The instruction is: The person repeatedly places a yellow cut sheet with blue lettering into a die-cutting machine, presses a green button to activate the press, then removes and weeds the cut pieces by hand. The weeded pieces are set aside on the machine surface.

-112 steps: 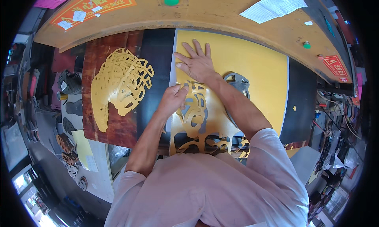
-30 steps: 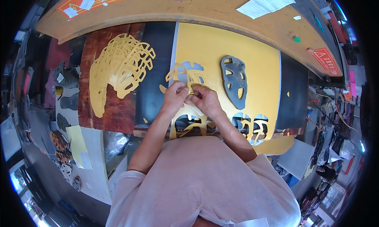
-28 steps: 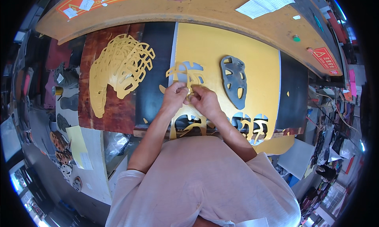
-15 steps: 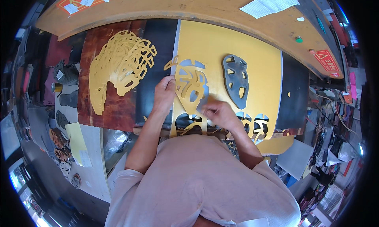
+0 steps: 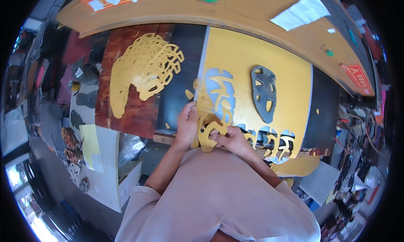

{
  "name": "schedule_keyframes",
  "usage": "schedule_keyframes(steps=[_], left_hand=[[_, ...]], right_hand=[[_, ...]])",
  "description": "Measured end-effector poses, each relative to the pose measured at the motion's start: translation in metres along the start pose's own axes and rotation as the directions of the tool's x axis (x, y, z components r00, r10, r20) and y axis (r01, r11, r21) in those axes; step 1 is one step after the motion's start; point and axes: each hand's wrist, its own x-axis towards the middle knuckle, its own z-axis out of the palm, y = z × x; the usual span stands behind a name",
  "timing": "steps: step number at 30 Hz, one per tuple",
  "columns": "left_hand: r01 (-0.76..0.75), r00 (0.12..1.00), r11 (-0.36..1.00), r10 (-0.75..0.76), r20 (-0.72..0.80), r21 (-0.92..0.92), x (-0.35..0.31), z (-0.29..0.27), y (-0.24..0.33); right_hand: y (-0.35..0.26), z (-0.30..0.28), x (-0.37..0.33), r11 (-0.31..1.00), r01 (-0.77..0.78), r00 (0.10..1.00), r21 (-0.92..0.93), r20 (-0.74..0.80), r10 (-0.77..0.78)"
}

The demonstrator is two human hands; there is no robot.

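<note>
"So, where is the yellow cutout [image 5: 206, 144] held?"
"At the yellow sheet's [image 5: 292, 90] near-left corner, gripped at its edge by the left hand [image 5: 186, 126], pinched lower by the right hand [image 5: 234, 141]."
"The surface?"
"A dark sole-shaped plate [image 5: 264, 95] is laid on the sheet; more cutouts [image 5: 134, 71] are heaped on reddish-brown board [image 5: 141, 123]."
"The room?"
"An orange-brown beam [image 5: 244, 14] is mounted opposite; left, soles [image 5: 86, 99] are scattered on a pale bench [image 5: 108, 153]."

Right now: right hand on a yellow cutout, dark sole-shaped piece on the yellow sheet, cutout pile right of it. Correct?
Wrong side: the head view shows the cutout pile left of the dark piece. Piece on the yellow sheet, right hand on a yellow cutout: correct.
</note>
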Motion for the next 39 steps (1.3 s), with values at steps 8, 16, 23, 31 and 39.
schedule_keyframes(steps=[8,16,23,31,39], left_hand=[[-0.44,0.897,0.832,0.422,0.129,0.337,-0.006,-0.03,0.075],[-0.52,0.795,0.55,0.592,0.134,0.654,0.106,-0.107,0.153],[-0.553,0.619,0.016,0.678,0.398,0.833,0.1,-0.094,0.046],[-0.747,0.558,0.027,0.567,0.606,0.664,0.059,0.032,-0.018],[-0.743,0.549,0.006,0.576,0.605,0.669,0.067,0.036,-0.023]], right_hand=[[-0.015,0.006,0.019,0.951,0.034,0.977,0.307,0.189,-0.096],[-0.019,-0.016,0.027,0.989,0.139,0.987,0.055,0.072,-0.143],[-0.031,-0.135,0.003,0.527,-0.07,0.429,-0.847,-0.502,-0.751],[-0.014,-0.137,0.052,0.453,-0.312,0.509,-0.835,-0.549,-0.663],[-0.018,-0.1,0.052,0.399,-0.151,0.374,-0.905,-0.426,-0.824]])
